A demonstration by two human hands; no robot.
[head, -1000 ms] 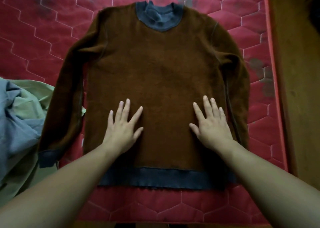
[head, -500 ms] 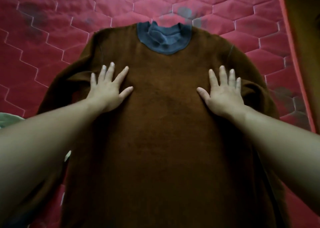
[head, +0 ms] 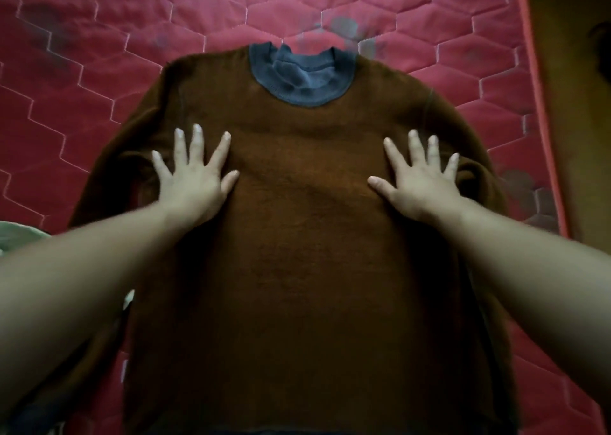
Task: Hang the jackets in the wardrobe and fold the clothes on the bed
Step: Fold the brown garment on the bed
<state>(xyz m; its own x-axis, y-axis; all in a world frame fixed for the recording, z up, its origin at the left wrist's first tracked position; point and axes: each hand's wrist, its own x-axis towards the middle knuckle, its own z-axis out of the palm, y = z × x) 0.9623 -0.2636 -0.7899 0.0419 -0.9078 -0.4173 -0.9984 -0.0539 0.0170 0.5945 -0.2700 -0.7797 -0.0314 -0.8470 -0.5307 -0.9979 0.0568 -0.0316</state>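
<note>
Red quilted mattress (head: pixel 99 80), stitched in a hexagon pattern, forms the work surface and fills most of the frame. At the lower edge, two bare forearms enter from the lower left and lower right corners and cross the body of a brown sweater (head: pixel 304 286), which lies flat, front up, in the centre of the mattress with its neck toward the top of the frame. At the left edge, just beside the left forearm, a small part of a pale green cloth (head: pixel 20 236) is visible. At mid-frame, the left hand (head: pixel 193 183) and the right hand (head: pixel 420 183) rest palm down on the chest of the sweater, well apart, with all fingers straight and spread; neither hand grips the fabric. Above the hands, the grey collar (head: pixel 301 80) lies flat at upper centre. Beyond the collar, several dark grey stains (head: pixel 344 28) mark the mattress. Along the right side, an orange-red edge seam (head: pixel 542 137) borders the mattress, and a dim brown surface (head: pixel 568 104) lies outside it; its material cannot be determined.
</note>
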